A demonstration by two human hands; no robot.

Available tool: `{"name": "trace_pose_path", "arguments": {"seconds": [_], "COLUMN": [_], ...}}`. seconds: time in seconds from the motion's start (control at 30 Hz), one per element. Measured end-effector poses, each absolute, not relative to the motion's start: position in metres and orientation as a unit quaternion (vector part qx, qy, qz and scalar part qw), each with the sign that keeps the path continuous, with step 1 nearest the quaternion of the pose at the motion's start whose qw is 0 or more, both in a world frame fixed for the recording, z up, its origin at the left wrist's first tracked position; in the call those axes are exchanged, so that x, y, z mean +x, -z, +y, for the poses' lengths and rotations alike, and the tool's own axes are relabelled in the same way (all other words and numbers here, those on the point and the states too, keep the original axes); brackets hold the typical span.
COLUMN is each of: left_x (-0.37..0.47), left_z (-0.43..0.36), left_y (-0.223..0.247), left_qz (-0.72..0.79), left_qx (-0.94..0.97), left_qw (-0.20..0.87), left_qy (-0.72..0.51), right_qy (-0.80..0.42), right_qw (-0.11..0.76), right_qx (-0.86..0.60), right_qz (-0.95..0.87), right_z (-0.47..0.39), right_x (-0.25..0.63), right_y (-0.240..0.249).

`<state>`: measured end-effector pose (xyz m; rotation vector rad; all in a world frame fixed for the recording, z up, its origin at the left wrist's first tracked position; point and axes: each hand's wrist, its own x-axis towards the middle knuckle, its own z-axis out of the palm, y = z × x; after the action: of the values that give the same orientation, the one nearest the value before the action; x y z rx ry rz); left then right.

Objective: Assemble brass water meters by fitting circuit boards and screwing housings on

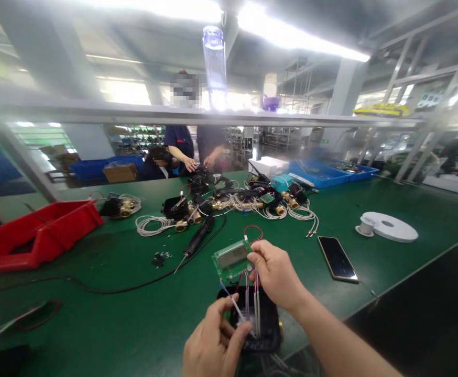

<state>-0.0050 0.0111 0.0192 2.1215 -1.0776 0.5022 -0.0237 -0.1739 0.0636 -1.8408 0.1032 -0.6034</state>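
My right hand [274, 272] pinches the right edge of a green circuit board [220, 268] with a grey display, tilted above an open black housing [270, 319]. Several sleeved wires [257, 309] run from the board down into the housing. A red wire loops up behind the board from a small white connector [246, 238]. At the housing's left side, my left hand [217, 337] is closed, thumb and fingers on a white-sleeved wire [237, 308]. Part of the housing is hidden behind that hand. A bit of brass fitting [280, 327] shows at the housing's right side.
A black electric screwdriver [199, 236] lies left of the board, near small loose parts [159, 259]. Brass-fitted assemblies with coiled cables [154, 226] line the back. Around them are a red bin [56, 230], phone [338, 259], white reel [396, 228] and a co-worker [182, 144] opposite.
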Motion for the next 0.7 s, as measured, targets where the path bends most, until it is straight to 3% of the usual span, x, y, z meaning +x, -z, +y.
{"name": "trace_pose_path", "arguments": {"seconds": [0.33,0.5,0.57,0.7], "left_x": [0.003,0.001,0.001,0.001], "left_z": [0.004,0.002,0.003,0.008], "left_y": [-0.016,-0.024,-0.025,-0.022], "left_qz": [-0.465,-0.486,-0.488,-0.535], "left_qx": [0.797,0.780,0.785,0.766], "left_qw": [0.320,0.309,0.303,0.284], "left_qy": [-0.216,-0.245,-0.231,-0.214], "right_qy": [0.395,0.365,0.353,0.240], "right_qw": [0.348,0.274,0.306,0.600], "right_qx": [-0.846,-0.878,-0.875,-0.763], "right_qz": [-0.087,-0.143,-0.130,-0.002], "right_z": [-0.156,-0.146,-0.152,-0.180], "right_x": [-0.055,-0.068,-0.061,-0.019], "right_y": [-0.075,-0.085,-0.087,-0.066]}}
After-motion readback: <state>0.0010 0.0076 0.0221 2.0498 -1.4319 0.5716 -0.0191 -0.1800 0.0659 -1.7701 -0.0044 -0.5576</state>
